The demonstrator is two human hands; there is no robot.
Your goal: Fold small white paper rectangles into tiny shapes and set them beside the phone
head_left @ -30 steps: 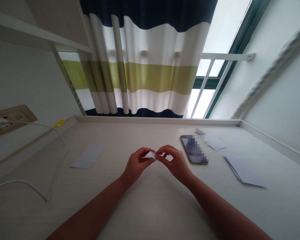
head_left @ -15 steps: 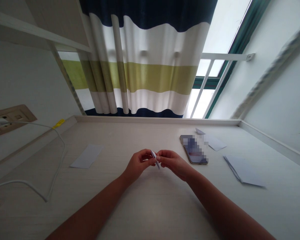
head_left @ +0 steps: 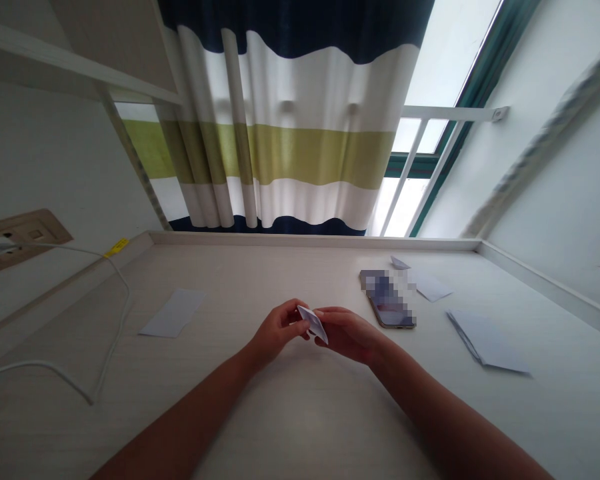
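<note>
Head view: both hands pinching a small folded paper piece over the desk

Left hand (head_left: 275, 330) and right hand (head_left: 347, 332) are meeting at mid-desk. Both are closed in a fingertip pinch on one small white folded paper piece (head_left: 313, 322). The piece is sitting between the thumbs and forefingers, tilted, just above the desk top and apparently not touching it.

Handling, as a judgement: it is looking near weightless, thin and limp where unfolded, a bit stiffer along the creases. It is likely creasing or tearing easily, so light pinches at edges and corners are looking like the right hold. No slip risk is showing.

Surface: the pale wood-grain desk (head_left: 300, 413) is looking flat, matte and dry. A dark smartphone (head_left: 387, 299) is lying face up just right of the hands, with white paper scraps (head_left: 430, 285) behind it. A folded white sheet (head_left: 485, 341) is lying further right, and a flat white paper slip (head_left: 174, 313) well to the left. A white cable (head_left: 110, 347) is running from a beige wall socket panel (head_left: 20, 237) across the left edge.

Room: white walls are closing in both sides. A navy, white and olive striped curtain (head_left: 290, 147) is hanging over a bright window (head_left: 450, 67) behind the desk.
</note>
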